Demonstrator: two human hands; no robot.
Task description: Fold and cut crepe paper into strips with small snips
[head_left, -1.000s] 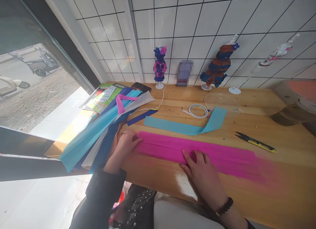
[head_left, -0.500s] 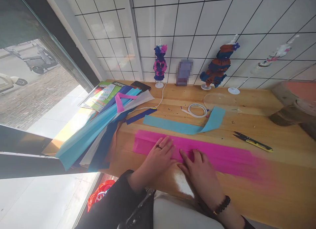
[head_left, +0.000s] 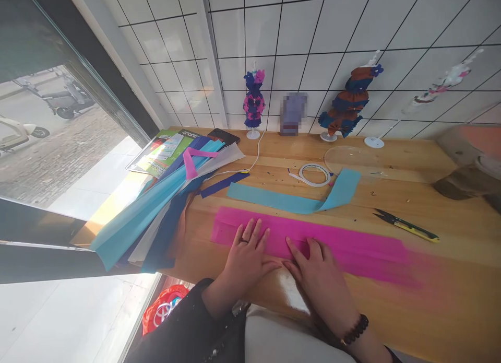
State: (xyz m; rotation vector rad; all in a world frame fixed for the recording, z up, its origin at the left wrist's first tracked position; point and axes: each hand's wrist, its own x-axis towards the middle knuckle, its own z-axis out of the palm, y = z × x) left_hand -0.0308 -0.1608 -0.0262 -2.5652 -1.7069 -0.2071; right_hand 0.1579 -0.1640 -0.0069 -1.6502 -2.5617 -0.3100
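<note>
A long magenta sheet [head_left: 364,252] lies folded along the front of the wooden table. Flat on its left part rests my left hand [head_left: 247,254], fingers spread, a ring on one finger. My right hand [head_left: 319,269] touches the sheet's middle with its fingertips, the index finger and thumb apart from the others, a dark beaded bracelet on the wrist. The two thumbs nearly meet at the sheet's near edge. Behind it lies a light-blue strip [head_left: 274,197], its right end turned up. Yellow-and-black snips [head_left: 409,226] lie to the right.
At the left are a pile of coloured sheets [head_left: 156,201] and a green booklet [head_left: 166,151]. A tape roll [head_left: 314,175] and a dark-blue strip [head_left: 225,184] lie further back. Decorated stands [head_left: 254,104] line the tiled wall. A brown object [head_left: 465,180] is at the right.
My left hand has shifted slightly left and its fingers have spread apart on the magenta sheet. My right hand stays in nearly the same place.
</note>
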